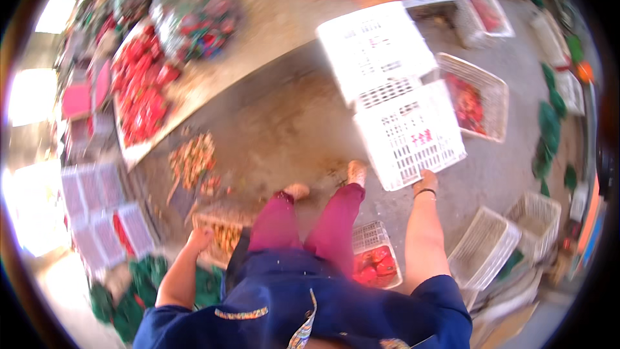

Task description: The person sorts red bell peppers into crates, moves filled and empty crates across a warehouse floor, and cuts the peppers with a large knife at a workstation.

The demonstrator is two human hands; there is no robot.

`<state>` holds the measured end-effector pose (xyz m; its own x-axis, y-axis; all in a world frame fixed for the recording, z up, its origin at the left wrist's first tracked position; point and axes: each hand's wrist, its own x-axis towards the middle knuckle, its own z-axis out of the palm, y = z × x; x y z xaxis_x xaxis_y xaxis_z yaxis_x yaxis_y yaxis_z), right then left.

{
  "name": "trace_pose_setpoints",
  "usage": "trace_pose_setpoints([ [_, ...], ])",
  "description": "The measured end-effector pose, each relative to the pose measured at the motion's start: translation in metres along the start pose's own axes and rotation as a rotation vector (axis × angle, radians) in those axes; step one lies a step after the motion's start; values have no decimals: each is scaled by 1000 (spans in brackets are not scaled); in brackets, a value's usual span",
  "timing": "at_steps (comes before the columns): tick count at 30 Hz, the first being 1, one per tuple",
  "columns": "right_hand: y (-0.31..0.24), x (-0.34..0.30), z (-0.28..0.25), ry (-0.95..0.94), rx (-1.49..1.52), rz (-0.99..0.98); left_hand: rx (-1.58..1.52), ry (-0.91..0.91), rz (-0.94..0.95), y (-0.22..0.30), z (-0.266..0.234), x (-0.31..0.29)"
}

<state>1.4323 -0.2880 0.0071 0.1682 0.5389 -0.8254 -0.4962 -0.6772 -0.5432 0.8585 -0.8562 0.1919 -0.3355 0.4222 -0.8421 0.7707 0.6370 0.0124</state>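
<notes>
At the right, my right hand point(425, 181) grips the near lower edge of a white slotted plastic crate point(413, 136), which lies with its slotted face toward me. A second white crate point(374, 52) adjoins it on the far side. My left hand point(201, 239) is closed beside a crate of yellowish pieces point(226, 238); whether it holds anything is hidden. Between my legs and my right arm, a small pale basket point(368, 236) contains red, rounded produce point(374, 265).
A large table point(271, 19) carries red produce point(142, 90) and a filled clear bag point(197, 16). Yellowish scraps point(192, 160) lie on the floor. Another crate point(494, 97) with red pieces stands right, an unfilled crate point(484, 245) nearer. Green netting point(135, 291) lies left.
</notes>
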Motion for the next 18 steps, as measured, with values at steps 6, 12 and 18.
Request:
trace_pose_setpoints([
  [6, -3, -3, 15, -74, -286, 132, -170, -54, 97, 58, 83, -113],
  [12, -36, -20, 18, -69, -273, 45, -787, -24, -248, 195, 38, -85],
  [18, -48, -31, -39, -406, -2603, -727, -398, -38, 6, 152, 115, -60],
])
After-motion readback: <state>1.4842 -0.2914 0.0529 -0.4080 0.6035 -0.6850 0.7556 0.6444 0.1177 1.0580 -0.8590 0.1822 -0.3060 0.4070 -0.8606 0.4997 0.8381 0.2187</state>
